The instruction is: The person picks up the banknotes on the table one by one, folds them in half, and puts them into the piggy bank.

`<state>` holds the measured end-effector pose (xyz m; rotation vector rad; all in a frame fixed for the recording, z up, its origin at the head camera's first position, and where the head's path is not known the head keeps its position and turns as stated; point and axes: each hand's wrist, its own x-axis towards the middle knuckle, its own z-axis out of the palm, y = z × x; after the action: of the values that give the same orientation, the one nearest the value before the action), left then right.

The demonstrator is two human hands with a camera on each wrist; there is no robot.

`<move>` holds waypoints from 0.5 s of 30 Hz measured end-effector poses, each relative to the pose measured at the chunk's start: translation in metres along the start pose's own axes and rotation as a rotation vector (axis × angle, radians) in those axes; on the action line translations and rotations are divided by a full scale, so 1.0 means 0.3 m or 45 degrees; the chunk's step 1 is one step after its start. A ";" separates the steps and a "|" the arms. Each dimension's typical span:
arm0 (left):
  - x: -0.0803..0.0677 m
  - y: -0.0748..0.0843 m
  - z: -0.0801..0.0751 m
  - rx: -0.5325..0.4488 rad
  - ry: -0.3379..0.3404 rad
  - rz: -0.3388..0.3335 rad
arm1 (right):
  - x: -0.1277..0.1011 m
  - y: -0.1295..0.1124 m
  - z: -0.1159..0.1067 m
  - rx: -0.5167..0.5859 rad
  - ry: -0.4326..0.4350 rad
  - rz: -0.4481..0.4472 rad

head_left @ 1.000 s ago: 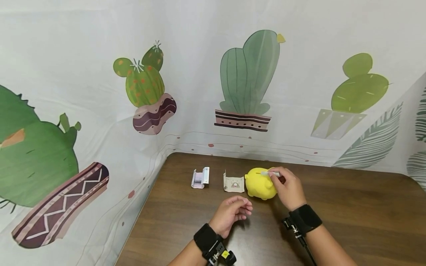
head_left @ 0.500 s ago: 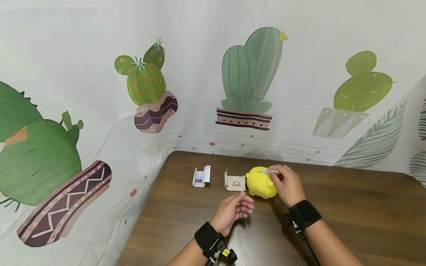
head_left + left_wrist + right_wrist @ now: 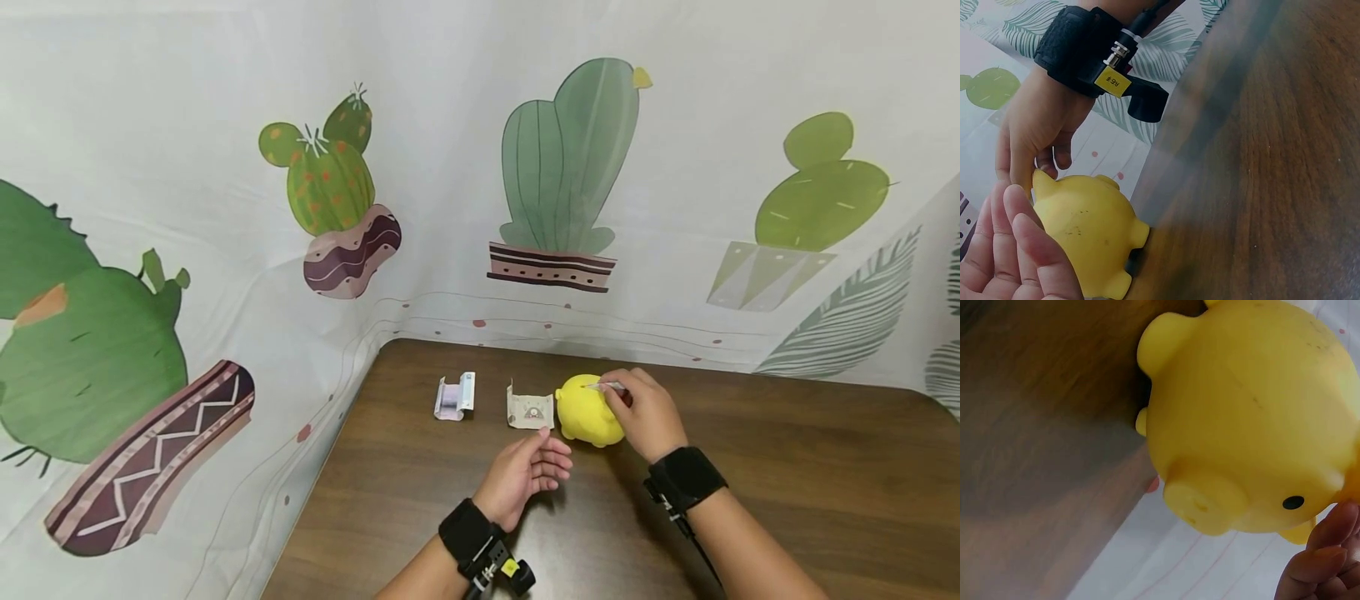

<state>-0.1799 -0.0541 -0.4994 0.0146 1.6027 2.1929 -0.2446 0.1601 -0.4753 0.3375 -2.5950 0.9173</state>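
Note:
A yellow piggy bank [image 3: 588,417] stands on the wooden table with the slot in its back facing up. My right hand [image 3: 648,417] pinches a thin, pale folded banknote [image 3: 606,385] between thumb and fingers, its tip right at the slot. In the right wrist view the pig's snout [image 3: 1205,499] and one black eye show, but the banknote is out of sight. My left hand [image 3: 521,477] hovers in front of the pig, fingers loosely curved and holding nothing. In the left wrist view its fingertips [image 3: 1032,234] overlap the pig's body [image 3: 1088,231].
Left of the pig lies a creased beige banknote [image 3: 531,412] with upturned edges. Further left is a purplish banknote [image 3: 454,397] with its ends folded up. A white cactus-print cloth [image 3: 442,250] hangs behind the table [image 3: 810,467].
The banknote in my right hand has tilted to show a narrower side, its tip staying by the slot. My left hand has risen slightly, nearer the beige banknote.

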 end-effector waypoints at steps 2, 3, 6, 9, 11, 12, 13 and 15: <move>0.001 -0.001 0.000 -0.001 -0.003 0.003 | 0.002 -0.003 -0.001 -0.025 -0.023 -0.005; 0.001 -0.001 0.000 -0.001 -0.004 0.005 | 0.004 -0.005 -0.001 -0.038 -0.037 -0.007; 0.002 -0.003 0.000 -0.002 -0.006 0.008 | 0.007 -0.012 -0.002 -0.083 -0.072 -0.030; 0.002 -0.003 0.000 -0.004 -0.008 0.011 | 0.012 -0.019 0.000 -0.143 -0.081 -0.074; 0.002 -0.004 0.000 -0.006 -0.009 0.012 | 0.016 -0.023 0.002 -0.192 -0.076 -0.115; 0.002 -0.003 0.000 -0.007 -0.009 0.013 | 0.018 -0.024 0.004 -0.214 -0.071 -0.131; 0.002 -0.003 0.000 -0.009 -0.009 0.014 | 0.020 -0.025 0.005 -0.233 -0.069 -0.146; 0.002 -0.003 0.000 -0.012 -0.010 0.013 | 0.024 -0.028 0.007 -0.267 -0.068 -0.173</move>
<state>-0.1800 -0.0536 -0.5004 0.0285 1.5921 2.2053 -0.2489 0.1516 -0.4692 0.4786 -2.6487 0.5920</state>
